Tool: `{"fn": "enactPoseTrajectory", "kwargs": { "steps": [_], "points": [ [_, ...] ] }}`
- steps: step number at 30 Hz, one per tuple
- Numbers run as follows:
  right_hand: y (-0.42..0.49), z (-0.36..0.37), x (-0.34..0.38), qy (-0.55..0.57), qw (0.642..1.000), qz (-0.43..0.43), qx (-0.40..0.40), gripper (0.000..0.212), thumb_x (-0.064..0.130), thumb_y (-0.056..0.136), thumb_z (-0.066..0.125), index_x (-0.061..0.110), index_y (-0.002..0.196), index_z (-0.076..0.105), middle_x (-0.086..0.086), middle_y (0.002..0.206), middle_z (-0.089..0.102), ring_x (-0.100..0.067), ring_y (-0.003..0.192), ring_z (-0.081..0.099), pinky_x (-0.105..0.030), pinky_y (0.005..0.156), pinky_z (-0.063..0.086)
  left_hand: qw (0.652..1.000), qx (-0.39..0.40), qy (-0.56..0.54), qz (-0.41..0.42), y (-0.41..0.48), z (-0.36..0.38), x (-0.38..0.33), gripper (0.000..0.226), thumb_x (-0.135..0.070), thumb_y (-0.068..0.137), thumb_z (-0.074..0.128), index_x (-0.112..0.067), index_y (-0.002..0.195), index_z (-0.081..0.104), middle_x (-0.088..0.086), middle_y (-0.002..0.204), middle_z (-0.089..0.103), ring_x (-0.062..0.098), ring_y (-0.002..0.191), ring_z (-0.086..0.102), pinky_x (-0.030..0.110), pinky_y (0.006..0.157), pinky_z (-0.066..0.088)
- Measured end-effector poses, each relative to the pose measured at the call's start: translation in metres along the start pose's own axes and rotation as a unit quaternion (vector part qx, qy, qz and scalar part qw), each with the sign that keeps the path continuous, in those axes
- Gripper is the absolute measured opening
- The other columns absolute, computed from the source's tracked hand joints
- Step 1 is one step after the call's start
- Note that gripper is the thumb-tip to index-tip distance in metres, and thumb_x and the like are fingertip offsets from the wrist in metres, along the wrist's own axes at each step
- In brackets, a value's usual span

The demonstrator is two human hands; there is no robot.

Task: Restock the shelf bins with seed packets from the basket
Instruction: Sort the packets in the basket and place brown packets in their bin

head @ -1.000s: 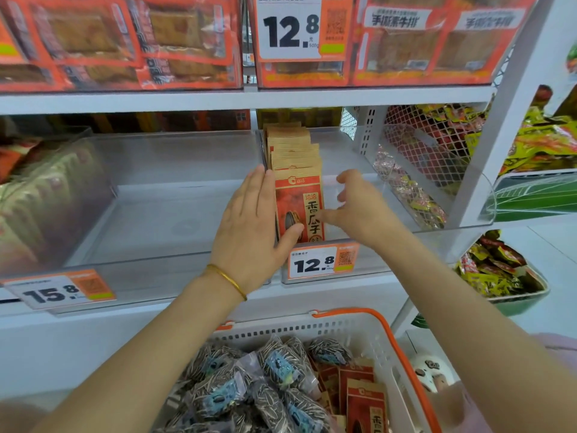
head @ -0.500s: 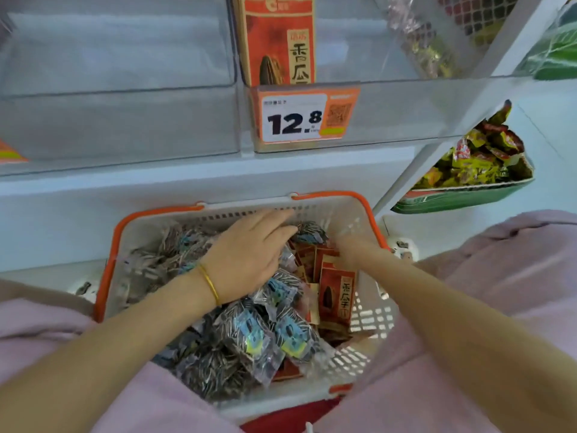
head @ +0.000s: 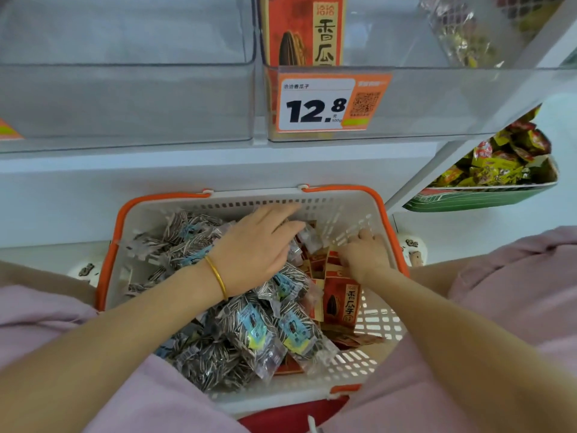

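Observation:
A white basket with an orange rim (head: 379, 201) sits in front of me below the shelf. It holds several striped clear seed packets (head: 249, 326) on the left and red paper seed packets (head: 342, 303) on the right. My left hand (head: 259, 245) lies flat on the striped packets with its fingers spread. My right hand (head: 365, 251) reaches down among the red packets, fingers curled on their top edges; the grip is hidden. Above, a clear shelf bin (head: 421, 101) holds red packets (head: 303, 29) standing behind a 12.8 price tag (head: 315, 103).
The clear bin (head: 125, 98) to the left of the stocked one has nothing in it. A green tray of yellow and red snack bags (head: 499, 173) sits low at the right. A slanted white shelf post (head: 462, 145) runs beside the basket.
Both hands left the red packets in the shelf bin and came down into the basket. In the last half second the right hand pushed deeper among the red packets.

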State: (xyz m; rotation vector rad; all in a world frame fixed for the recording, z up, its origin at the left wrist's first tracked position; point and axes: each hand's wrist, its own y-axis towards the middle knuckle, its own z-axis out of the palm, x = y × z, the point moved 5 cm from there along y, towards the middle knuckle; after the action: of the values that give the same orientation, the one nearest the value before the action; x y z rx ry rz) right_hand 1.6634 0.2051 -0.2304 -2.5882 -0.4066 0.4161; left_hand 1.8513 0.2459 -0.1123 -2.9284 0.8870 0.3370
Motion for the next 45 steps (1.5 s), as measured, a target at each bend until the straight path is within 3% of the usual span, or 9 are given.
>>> {"fn": "enactPoseTrajectory", "kwargs": {
  "steps": [3,10,13,16,21,26,32,38,45],
  "points": [
    [-0.018,-0.026,0.005,0.087,0.994,-0.067,0.017,0.023,0.007,0.088,0.048,0.016,0.067,0.045,-0.003,0.087,0.053,-0.023,0.08,0.053,-0.032,0.065,0.044,1.0,-0.007,-0.01,0.006,0.0,-0.002,-0.003,0.043,-0.025,0.087,0.035,-0.006,0.118,0.059,0.016,0.13,0.054,0.032,0.115,0.055,0.042,0.096,0.046],
    [-0.072,-0.118,-0.024,0.189,0.956,-0.182,-0.131,0.028,0.008,0.085,0.057,0.016,0.067,0.038,-0.001,0.084,0.05,-0.019,0.076,0.049,-0.029,0.068,0.041,0.991,-0.008,-0.126,-0.037,0.003,-0.009,-0.005,0.058,-0.036,0.094,0.047,-0.015,0.145,0.029,0.002,0.152,0.024,0.017,0.141,0.02,0.026,0.116,0.013],
    [-0.089,-0.142,-0.027,0.283,0.899,-0.258,-0.211,0.021,0.005,0.079,0.064,0.009,0.069,0.046,0.007,0.077,0.044,-0.009,0.076,0.045,-0.015,0.066,0.036,0.976,0.015,-0.21,-0.057,0.006,-0.014,-0.011,0.08,-0.043,0.088,0.057,-0.021,0.149,0.011,-0.005,0.155,0.013,0.006,0.139,0.012,0.02,0.113,0.008],
    [-0.101,-0.163,-0.024,0.357,0.844,-0.297,-0.268,0.013,0.008,0.077,0.066,0.005,0.071,0.054,0.013,0.077,0.043,0.005,0.074,0.043,-0.007,0.067,0.034,0.948,0.008,-0.312,-0.064,0.008,-0.021,-0.014,0.095,-0.042,0.076,0.073,-0.023,0.146,0.013,-0.004,0.146,0.03,0.003,0.129,0.029,0.028,0.111,0.028],
    [-0.104,-0.172,-0.017,0.469,0.786,-0.264,-0.305,0.006,0.01,0.078,0.068,0.01,0.08,0.063,0.007,0.084,0.053,-0.001,0.08,0.052,-0.011,0.07,0.043,0.91,-0.024,-0.396,-0.124,0.001,-0.035,-0.008,0.081,-0.031,0.072,0.078,-0.029,0.136,0.027,-0.015,0.121,0.048,0.003,0.11,0.051,0.025,0.095,0.045],
    [-0.106,-0.163,-0.027,0.743,0.616,-0.18,-0.191,0.057,0.008,0.076,0.075,0.025,0.123,0.046,0.001,0.112,0.059,-0.013,0.096,0.066,-0.027,0.077,0.056,0.893,-0.052,-0.424,-0.139,-0.003,-0.048,-0.004,0.069,-0.03,0.078,0.071,-0.022,0.133,0.03,-0.026,0.109,0.047,-0.011,0.097,0.05,0.008,0.078,0.044],
    [-0.111,-0.148,-0.006,0.702,0.679,-0.205,-0.066,0.097,0.039,0.057,0.087,0.023,0.136,0.033,-0.002,0.123,0.063,-0.017,0.112,0.062,-0.037,0.092,0.053,0.913,-0.13,-0.375,-0.096,0.009,-0.091,-0.015,0.056,-0.049,0.076,0.063,-0.029,0.121,0.036,-0.025,0.107,0.048,-0.009,0.098,0.052,0.008,0.078,0.043],
    [-0.122,-0.216,-0.028,0.703,0.647,-0.204,-0.212,0.082,0.015,0.061,0.084,0.016,0.13,0.04,-0.007,0.115,0.066,-0.022,0.105,0.065,-0.042,0.087,0.054,0.927,-0.233,-0.291,-0.047,0.035,-0.167,-0.025,0.062,-0.059,0.075,0.057,-0.02,0.122,0.048,-0.013,0.106,0.058,0.002,0.095,0.057,0.018,0.077,0.048],
    [-0.109,-0.317,-0.077,0.661,0.606,-0.214,-0.387,0.066,-0.004,0.073,0.074,0.027,0.118,0.036,0.001,0.111,0.06,-0.012,0.104,0.062,-0.036,0.09,0.053,0.914,-0.384,-0.096,-0.089,0.052,-0.23,0.018,0.062,-0.047,0.085,0.031,-0.006,0.126,0.051,0.013,0.124,0.052,0.025,0.119,0.043,0.021,0.098,0.024]
  ]
}}
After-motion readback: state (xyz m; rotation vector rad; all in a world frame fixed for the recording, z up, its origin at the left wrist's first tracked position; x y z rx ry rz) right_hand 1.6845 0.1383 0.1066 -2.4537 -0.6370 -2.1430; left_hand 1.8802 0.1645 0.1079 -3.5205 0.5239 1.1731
